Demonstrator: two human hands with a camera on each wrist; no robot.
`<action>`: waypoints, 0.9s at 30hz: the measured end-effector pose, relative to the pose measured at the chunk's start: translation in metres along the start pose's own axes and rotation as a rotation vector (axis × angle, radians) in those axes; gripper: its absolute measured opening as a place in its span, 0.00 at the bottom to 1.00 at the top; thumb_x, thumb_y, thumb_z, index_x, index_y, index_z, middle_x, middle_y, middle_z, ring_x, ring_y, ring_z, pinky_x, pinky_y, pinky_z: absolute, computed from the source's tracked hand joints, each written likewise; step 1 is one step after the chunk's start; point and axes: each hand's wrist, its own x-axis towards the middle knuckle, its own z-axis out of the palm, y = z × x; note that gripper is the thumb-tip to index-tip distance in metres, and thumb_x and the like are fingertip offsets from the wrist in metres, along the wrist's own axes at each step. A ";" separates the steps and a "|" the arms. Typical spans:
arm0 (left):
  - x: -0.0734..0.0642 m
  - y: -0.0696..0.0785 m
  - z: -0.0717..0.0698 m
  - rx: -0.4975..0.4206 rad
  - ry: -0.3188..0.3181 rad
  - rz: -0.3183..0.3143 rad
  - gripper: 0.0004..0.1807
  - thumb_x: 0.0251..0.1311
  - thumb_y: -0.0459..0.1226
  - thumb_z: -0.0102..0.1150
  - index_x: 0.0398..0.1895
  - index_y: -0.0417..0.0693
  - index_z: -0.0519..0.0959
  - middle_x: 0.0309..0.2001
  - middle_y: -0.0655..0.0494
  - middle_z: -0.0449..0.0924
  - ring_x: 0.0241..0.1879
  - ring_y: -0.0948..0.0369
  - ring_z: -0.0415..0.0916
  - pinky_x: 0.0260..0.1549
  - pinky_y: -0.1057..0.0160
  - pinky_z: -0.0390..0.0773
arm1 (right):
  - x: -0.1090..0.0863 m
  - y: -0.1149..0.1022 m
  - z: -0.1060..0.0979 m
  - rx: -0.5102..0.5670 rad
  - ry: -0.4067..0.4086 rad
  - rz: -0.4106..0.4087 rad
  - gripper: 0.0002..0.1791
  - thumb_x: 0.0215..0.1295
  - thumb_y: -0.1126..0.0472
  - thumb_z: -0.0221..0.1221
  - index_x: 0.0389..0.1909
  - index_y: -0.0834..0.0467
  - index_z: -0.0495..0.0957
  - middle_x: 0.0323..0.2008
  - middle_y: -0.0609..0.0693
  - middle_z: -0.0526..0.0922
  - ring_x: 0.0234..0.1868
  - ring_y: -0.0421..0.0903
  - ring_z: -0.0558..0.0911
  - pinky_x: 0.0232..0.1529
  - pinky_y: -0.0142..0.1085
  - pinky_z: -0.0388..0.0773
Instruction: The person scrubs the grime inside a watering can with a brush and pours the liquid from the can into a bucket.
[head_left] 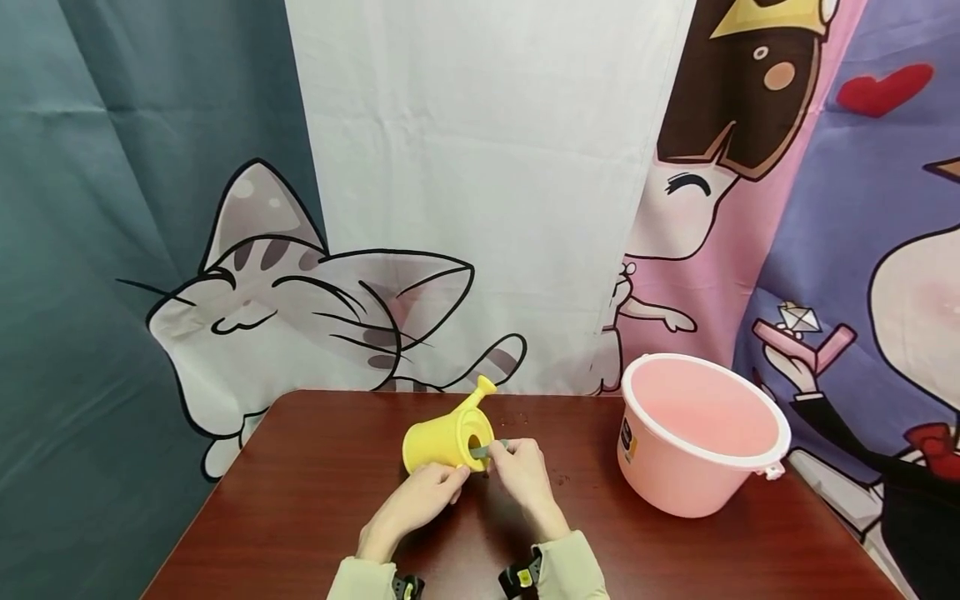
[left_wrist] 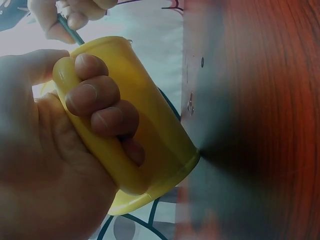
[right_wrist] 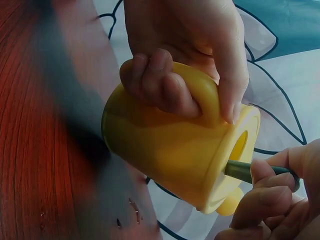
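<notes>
A yellow toy watering can point(head_left: 432, 442) is tipped on its side over the table, its opening turned toward my right hand and its spout pointing up and back. My left hand point(head_left: 425, 498) grips its handle point(left_wrist: 107, 155), with the fingers curled through the loop. With thumb and fingers, my right hand point(head_left: 522, 477) pinches a slim dark green stick-like thing point(right_wrist: 239, 170). One end of that thing is inside the can's opening, so its full shape is hidden. In the left wrist view the green piece point(left_wrist: 70, 29) shows above the can's rim.
On the right of the brown wooden table point(head_left: 322, 500) stands a pink bucket point(head_left: 690, 475) with a pale rim. A few small wet-looking spots point(head_left: 561, 480) mark the tabletop near the can. Behind the table's back edge hangs a cartoon-printed curtain point(head_left: 480, 167).
</notes>
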 end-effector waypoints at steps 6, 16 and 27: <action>0.001 0.000 0.000 -0.015 -0.005 -0.009 0.30 0.74 0.54 0.41 0.16 0.47 0.73 0.13 0.63 0.63 0.15 0.65 0.59 0.19 0.66 0.62 | 0.002 0.000 -0.003 -0.009 -0.003 0.009 0.18 0.60 0.59 0.55 0.12 0.59 0.77 0.06 0.44 0.64 0.08 0.40 0.59 0.10 0.31 0.56; 0.001 0.001 -0.001 -0.019 -0.008 -0.013 0.30 0.74 0.54 0.42 0.16 0.46 0.74 0.13 0.63 0.63 0.15 0.65 0.58 0.19 0.66 0.62 | 0.001 -0.011 -0.025 0.037 -0.010 0.009 0.19 0.63 0.60 0.54 0.14 0.64 0.76 0.06 0.44 0.61 0.08 0.41 0.57 0.10 0.31 0.53; -0.001 -0.001 -0.002 -0.052 -0.025 -0.045 0.29 0.74 0.55 0.41 0.16 0.51 0.73 0.13 0.62 0.62 0.15 0.65 0.58 0.19 0.66 0.62 | -0.005 -0.019 -0.029 0.116 -0.020 -0.054 0.18 0.63 0.64 0.55 0.15 0.68 0.76 0.06 0.45 0.62 0.08 0.41 0.57 0.11 0.31 0.53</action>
